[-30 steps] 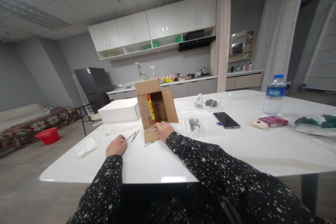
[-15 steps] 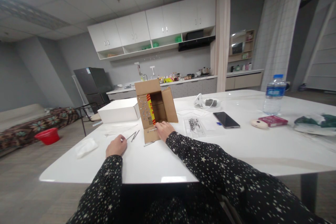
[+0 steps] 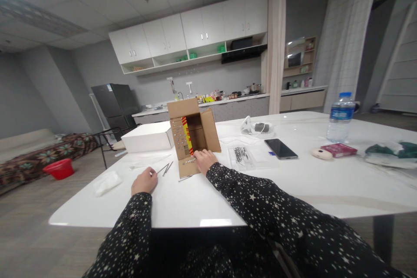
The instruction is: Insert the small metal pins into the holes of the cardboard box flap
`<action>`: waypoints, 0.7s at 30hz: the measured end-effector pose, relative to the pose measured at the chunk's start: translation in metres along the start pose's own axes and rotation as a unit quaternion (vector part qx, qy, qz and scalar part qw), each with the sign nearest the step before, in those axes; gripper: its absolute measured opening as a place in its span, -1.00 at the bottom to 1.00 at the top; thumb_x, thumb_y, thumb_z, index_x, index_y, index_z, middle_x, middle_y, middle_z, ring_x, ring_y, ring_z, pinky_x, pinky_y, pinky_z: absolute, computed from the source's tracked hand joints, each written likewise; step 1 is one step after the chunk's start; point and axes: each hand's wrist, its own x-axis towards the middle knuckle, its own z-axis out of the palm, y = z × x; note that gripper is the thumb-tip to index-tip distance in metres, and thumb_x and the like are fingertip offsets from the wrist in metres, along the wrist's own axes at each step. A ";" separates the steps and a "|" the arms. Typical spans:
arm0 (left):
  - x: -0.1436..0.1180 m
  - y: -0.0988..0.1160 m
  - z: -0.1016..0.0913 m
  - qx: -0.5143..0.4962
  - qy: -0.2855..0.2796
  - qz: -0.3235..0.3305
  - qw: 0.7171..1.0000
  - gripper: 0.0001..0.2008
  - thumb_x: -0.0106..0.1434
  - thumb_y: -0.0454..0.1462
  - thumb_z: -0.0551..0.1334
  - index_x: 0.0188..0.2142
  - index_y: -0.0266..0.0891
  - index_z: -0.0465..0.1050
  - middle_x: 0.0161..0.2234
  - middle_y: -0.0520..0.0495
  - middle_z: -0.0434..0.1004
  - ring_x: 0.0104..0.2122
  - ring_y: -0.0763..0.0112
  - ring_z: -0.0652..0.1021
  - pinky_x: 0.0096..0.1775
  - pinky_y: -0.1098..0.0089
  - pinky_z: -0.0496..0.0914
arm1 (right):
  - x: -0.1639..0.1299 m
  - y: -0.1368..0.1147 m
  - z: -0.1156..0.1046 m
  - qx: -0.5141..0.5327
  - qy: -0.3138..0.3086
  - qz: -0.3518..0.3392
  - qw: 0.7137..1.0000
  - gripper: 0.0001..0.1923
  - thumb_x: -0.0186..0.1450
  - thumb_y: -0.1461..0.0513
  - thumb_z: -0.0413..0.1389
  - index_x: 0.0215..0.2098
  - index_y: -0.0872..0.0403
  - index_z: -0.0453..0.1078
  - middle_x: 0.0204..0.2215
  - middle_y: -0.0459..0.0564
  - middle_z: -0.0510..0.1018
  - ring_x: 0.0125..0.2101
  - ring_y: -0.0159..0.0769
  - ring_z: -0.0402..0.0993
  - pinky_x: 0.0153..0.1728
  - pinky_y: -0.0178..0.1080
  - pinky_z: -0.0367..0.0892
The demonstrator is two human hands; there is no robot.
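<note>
An open cardboard box (image 3: 177, 132) stands on the white table, its mouth facing me and one flap lying flat toward me. Dots cover its left side, beside a yellow and red strip. My right hand (image 3: 206, 161) rests at the lower flap, fingers curled together near a row of small pale dots; what they pinch, if anything, is hidden. To the left, my left hand (image 3: 144, 181) is closed with thumb and finger together, a tiny pale spot between them. Thin metal rods (image 3: 167, 169) lie at its fingertips. Another rod (image 3: 185, 179) lies by the flap's front edge.
A white box (image 3: 148, 138) stands behind my left hand, with crumpled tissue (image 3: 107, 183) nearer the table's left edge. Rightward are a clear bag of small dark pieces (image 3: 241, 156), a phone (image 3: 280, 148), a pink box (image 3: 339, 150) and a water bottle (image 3: 340, 117).
My right hand has shifted very slightly to the right along the flap. My left hand and the box have stayed where they were.
</note>
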 end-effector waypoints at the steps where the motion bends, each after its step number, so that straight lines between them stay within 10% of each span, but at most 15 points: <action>1: 0.000 0.000 0.000 0.001 -0.001 -0.001 1.000 -0.73 0.12 -0.18 -0.02 -0.27 -0.11 0.37 -0.24 -0.16 0.53 -0.24 0.13 0.50 -0.28 0.27 0.32 | 0.000 0.000 0.000 0.001 0.002 0.001 1.000 -0.82 0.29 0.32 -0.10 -0.18 0.07 0.27 -0.30 0.02 0.50 -0.24 -0.24 0.27 -0.25 -0.22 0.09; 21: 0.002 -0.002 0.002 -0.001 -0.003 0.001 1.000 -0.75 0.12 -0.18 -0.02 -0.27 -0.11 0.36 -0.21 -0.17 0.53 -0.21 0.11 0.51 -0.25 0.26 0.33 | 0.001 0.004 0.005 0.008 0.009 -0.008 1.000 -0.79 0.33 0.30 -0.14 -0.17 0.09 0.29 -0.30 0.03 0.51 -0.23 -0.24 0.27 -0.25 -0.21 0.08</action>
